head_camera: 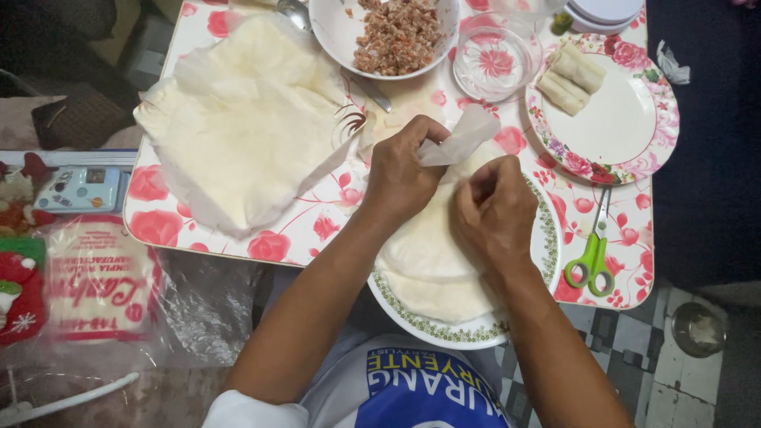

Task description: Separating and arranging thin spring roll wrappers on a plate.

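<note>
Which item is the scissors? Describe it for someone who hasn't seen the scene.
Start at the rose-patterned table and go to its right front corner, past the green-rimmed plate. The scissors lie there, blades pointing away. Their bright green handles match nothing nearby.

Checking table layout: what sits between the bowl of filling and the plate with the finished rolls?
A small clear glass dish sits between the bowl of filling and the plate holding rolls, in the head view.

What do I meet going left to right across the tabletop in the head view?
Stack of wrappers → left hand → right hand → green-handled scissors → flowered plate holding two rolls.
</note>
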